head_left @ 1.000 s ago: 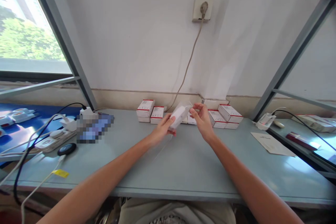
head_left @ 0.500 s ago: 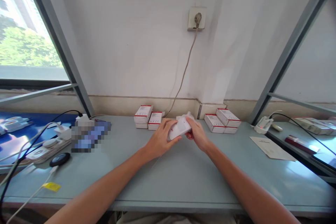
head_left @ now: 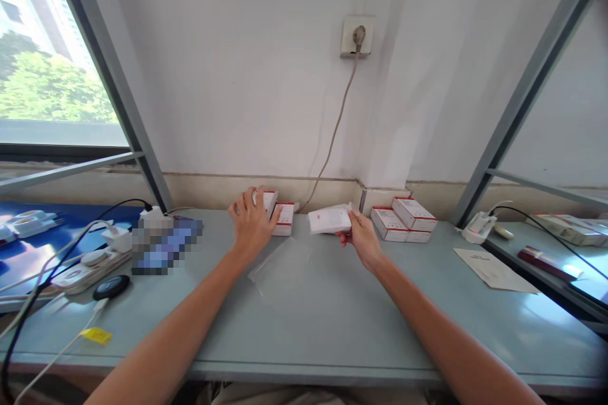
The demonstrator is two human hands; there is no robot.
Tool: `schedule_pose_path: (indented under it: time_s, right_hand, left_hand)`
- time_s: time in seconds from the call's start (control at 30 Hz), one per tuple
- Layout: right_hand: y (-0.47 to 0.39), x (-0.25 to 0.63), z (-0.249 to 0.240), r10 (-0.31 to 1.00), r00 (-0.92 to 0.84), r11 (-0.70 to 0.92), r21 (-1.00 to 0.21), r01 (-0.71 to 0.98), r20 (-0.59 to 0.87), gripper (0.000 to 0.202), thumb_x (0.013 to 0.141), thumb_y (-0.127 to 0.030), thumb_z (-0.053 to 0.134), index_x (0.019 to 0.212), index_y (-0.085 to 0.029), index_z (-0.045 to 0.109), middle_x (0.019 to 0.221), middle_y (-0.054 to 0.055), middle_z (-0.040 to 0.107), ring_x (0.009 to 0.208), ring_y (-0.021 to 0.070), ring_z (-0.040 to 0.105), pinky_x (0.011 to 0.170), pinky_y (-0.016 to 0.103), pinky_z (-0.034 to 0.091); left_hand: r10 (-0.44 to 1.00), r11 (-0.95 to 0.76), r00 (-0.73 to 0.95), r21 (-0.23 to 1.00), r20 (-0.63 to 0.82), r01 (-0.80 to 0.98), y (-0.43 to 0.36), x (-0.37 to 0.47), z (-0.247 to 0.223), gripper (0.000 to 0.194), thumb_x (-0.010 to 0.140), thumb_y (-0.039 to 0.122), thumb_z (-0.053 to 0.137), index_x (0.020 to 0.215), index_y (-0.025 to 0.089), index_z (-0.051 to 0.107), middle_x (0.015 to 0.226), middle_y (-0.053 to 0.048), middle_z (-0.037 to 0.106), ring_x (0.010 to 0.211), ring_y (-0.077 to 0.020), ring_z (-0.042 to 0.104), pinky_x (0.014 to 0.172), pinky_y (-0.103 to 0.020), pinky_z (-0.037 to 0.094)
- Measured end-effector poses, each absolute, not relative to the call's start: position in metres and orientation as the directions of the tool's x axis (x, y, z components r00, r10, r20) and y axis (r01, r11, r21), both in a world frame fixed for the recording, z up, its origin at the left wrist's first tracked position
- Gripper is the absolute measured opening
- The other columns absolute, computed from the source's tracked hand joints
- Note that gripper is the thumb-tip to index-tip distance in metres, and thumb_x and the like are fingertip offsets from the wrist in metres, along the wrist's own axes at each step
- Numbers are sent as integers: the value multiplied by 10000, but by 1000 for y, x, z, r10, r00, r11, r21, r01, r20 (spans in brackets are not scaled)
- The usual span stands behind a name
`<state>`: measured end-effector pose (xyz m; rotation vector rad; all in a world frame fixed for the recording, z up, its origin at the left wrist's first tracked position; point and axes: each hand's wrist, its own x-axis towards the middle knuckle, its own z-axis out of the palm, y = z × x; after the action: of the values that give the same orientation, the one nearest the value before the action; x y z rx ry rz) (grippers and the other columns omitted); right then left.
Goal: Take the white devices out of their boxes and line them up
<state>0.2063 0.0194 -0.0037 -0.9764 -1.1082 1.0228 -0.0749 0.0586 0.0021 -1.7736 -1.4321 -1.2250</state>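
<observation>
My right hand (head_left: 361, 238) holds a small white box with red markings (head_left: 329, 220) by its right end, just above the grey table (head_left: 332, 316). My left hand (head_left: 250, 220) rests on top of a stack of white boxes with red stripes (head_left: 284, 218) by the back wall, fingers curled over the leftmost box. A clear plastic sleeve (head_left: 280, 266) lies flat on the table between my arms.
More white and red boxes (head_left: 403, 218) are stacked at the back right. A power strip with plugs and cables (head_left: 90, 256) lies at the left, with a black round puck (head_left: 110, 286). A paper sheet (head_left: 491, 269) lies at the right. A cord hangs from the wall socket (head_left: 357, 35).
My left hand let go of the box and moved left onto the stack by the wall. The box stays in my right hand, and the clear sleeve now lies on the table.
</observation>
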Motion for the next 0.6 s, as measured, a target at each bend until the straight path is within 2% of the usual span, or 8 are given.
schedule_pose_path:
  time_s: [0.13,0.3,0.37,0.43,0.5,0.6]
  right_hand:
    - [21,209,-4,964,153,243,-955,-168,219,613,775,-799,761,930,-224,613,616,0,653,482,158,586,428,285,497]
    - [20,211,-2,964,152,248,-943,-224,217,608,751,-768,807,929,-213,634,621,-5,652,478,149,579,424,274,483]
    - [18,211,0,967,141,240,-940,-243,211,602,737,-753,828,920,-212,638,632,-2,663,475,142,570,422,270,477]
    - [16,211,4,967,132,246,-932,-267,218,591,726,-736,848,908,-214,637,648,0,675,475,135,563,420,265,468]
    - [14,211,8,965,124,257,-920,-295,230,583,717,-722,862,896,-217,633,642,-4,672,473,131,554,410,257,448]
    - [12,213,13,963,118,269,-907,-323,243,572,715,-708,866,888,-220,621,600,-13,653,453,127,529,397,247,416]
  left_hand:
    - [535,-131,-6,90,845,987,70,-91,-8,759,1056,635,483,1584,88,483,1437,-331,597,1265,-490,560,977,-588,455]
    - [694,-10,-51,80,718,997,71,-95,-7,676,1063,540,493,1520,44,544,1164,-283,700,1153,-475,583,943,-585,464]
    - [698,-73,-27,108,715,991,70,-94,-2,637,1047,491,537,1500,44,558,1179,-271,690,1161,-464,567,975,-588,469]
    - [658,-210,34,139,752,968,69,-91,4,621,1023,427,584,1533,79,521,1307,-252,651,1206,-439,543,1035,-579,470]
    - [601,-368,117,144,790,919,66,-87,9,671,979,338,634,1594,144,446,1431,-209,590,1267,-413,513,1102,-568,463]
    - [541,-535,234,116,808,837,56,-77,12,797,897,218,676,1633,211,370,1491,-169,525,1329,-394,478,1146,-567,466]
